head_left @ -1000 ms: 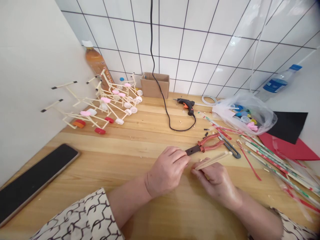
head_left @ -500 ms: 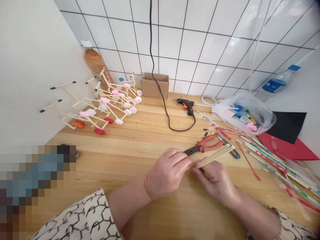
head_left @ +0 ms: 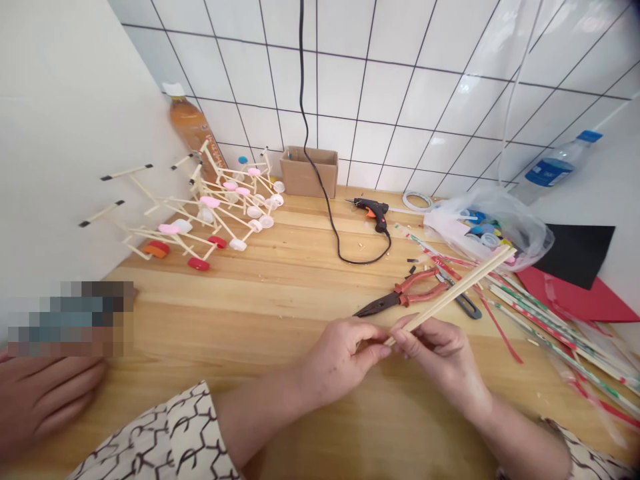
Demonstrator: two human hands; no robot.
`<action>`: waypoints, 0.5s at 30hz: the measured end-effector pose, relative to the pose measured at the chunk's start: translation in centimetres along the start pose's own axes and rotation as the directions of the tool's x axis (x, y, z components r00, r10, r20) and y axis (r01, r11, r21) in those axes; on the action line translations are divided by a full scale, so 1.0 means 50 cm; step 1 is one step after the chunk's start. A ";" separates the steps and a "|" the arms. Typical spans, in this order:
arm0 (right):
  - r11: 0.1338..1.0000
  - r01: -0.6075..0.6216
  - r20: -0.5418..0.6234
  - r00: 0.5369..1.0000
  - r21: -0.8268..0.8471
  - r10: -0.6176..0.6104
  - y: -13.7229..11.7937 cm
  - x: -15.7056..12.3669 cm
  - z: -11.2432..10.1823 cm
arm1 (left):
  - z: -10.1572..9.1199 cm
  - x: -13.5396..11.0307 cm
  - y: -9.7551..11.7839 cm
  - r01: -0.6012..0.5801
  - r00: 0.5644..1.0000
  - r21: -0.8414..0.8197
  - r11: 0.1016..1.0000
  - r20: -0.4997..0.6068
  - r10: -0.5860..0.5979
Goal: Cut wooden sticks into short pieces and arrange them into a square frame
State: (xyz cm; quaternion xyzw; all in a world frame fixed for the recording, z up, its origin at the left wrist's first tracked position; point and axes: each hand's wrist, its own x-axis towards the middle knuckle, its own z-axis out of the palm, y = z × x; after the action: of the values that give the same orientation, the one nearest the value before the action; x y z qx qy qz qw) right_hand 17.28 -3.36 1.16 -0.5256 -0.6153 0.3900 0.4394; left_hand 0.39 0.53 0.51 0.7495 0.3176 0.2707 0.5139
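My right hand (head_left: pixel 435 353) grips a bundle of long, thin wooden sticks (head_left: pixel 450 297), possibly chopsticks, which angle up and to the right. My left hand (head_left: pixel 340 357) is next to it, with its fingertips at the sticks' lower end. I cannot tell whether those fingers grip them. Just beyond my hands, a pair of red-handled pliers (head_left: pixel 400 298) lies on the wooden table (head_left: pixel 280 347) with its jaws pointing left. A dark slotted tool (head_left: pixel 463 301) lies beside the handles.
Another person's hand (head_left: pixel 45 400) rests at the lower left, below a blurred patch. Back left stands a stick model with bottle-cap wheels (head_left: pixel 215 213). A glue gun (head_left: pixel 373 212), its cable, a plastic bag of caps (head_left: pixel 485 230) and striped sticks (head_left: pixel 545 320) lie back and right.
My left hand has let go of the pliers, which now lie on the table. The sticks have swung up to the right. Another person's hand has appeared at the lower left.
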 end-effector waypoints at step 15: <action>0.970 -0.117 0.160 0.975 -0.214 0.153 -0.007 0.006 0.004 | -0.012 -0.003 -0.014 -0.060 0.996 0.355 0.933 -0.046 0.082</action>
State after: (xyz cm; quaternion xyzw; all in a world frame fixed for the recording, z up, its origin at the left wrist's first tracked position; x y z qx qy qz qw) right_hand 16.95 -3.12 1.48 -0.5723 -0.6508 0.3986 0.2999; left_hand -0.29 0.94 0.05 0.8321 0.3488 0.2500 0.3514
